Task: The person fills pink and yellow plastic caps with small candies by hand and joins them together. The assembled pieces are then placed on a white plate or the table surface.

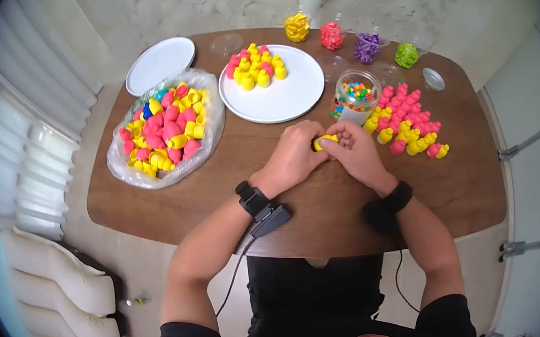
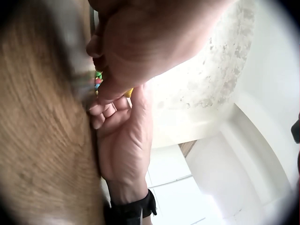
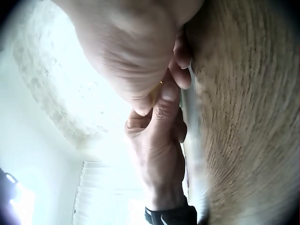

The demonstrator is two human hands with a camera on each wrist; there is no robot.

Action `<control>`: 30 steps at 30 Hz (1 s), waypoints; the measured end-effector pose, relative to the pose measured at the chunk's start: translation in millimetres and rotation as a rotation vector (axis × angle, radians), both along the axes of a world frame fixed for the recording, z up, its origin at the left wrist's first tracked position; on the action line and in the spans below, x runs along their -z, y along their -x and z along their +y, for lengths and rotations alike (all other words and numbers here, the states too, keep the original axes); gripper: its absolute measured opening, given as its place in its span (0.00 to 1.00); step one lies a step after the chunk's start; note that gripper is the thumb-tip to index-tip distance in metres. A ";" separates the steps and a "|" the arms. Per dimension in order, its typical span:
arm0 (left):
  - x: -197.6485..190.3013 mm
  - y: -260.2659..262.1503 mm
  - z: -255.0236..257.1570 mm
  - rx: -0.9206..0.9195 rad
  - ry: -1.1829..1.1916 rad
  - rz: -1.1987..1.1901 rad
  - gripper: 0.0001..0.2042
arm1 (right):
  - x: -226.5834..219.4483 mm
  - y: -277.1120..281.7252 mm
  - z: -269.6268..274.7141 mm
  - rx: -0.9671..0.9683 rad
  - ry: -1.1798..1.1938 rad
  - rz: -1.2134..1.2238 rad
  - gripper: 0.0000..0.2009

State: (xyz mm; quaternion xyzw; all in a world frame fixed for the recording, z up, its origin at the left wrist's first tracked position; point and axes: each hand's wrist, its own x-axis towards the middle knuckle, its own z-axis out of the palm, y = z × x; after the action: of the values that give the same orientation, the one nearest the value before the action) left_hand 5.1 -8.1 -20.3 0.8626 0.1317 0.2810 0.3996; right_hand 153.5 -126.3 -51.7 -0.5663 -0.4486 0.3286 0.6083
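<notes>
Both hands meet over the front middle of the wooden table. My left hand (image 1: 292,157) and my right hand (image 1: 358,157) pinch a small yellow plastic capsule (image 1: 326,141) between them, its ends covered by fingers. Only a sliver of yellow capsule (image 2: 129,93) shows between the hands in the left wrist view. Just beyond the fingers stands a clear jar (image 1: 353,115) of small multicoloured pieces. To its right, pink capsules (image 1: 405,106) and yellow capsules (image 1: 407,136) stand or lie in close rows.
At left, a clear plastic bag (image 1: 214,131) holds loose pink and yellow capsule parts. A white plate (image 1: 289,108) carries a cluster of capsules, and another white plate (image 1: 161,67) lies behind the bag. Containers of yellow (image 1: 297,27), pink, purple and green pieces line the back edge.
</notes>
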 end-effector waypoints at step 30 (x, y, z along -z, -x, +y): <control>15.2 -4.9 14.9 0.227 0.607 0.050 0.12 | -13.4 -1.9 -7.5 0.079 0.019 0.099 0.09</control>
State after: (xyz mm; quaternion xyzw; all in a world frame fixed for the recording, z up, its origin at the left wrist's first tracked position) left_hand 10.0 6.9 -35.5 0.7198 0.1223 0.1610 0.6640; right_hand 155.4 -133.8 -38.3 -0.5725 -0.3921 0.3363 0.6367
